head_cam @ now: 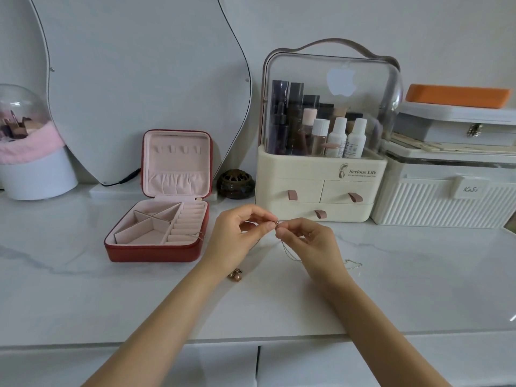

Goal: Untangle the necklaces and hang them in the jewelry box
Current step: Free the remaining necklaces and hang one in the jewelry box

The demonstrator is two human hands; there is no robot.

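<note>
My left hand [237,233] and my right hand [307,238] meet above the white marble tabletop, both pinching a thin silver necklace [289,252] at its small clasp. The chain hangs down from the fingers in a loop toward the table. A second fine chain [354,264] trails on the table just right of my right wrist. A small pink-gold pendant [235,275] lies under my left wrist. The red jewelry box [156,251] stands open at the left, its pink lid upright with a row of hooks [177,148]. A thin chain end [199,235] lies over the box's right rim.
A cream cosmetics organiser [321,188] with drawers stands right behind my hands. White storage boxes [444,202] sit at the right, a dark round burner [236,183] beside the jewelry box, a curved mirror [139,79] behind, and a domed pink brush holder [28,152] at far left.
</note>
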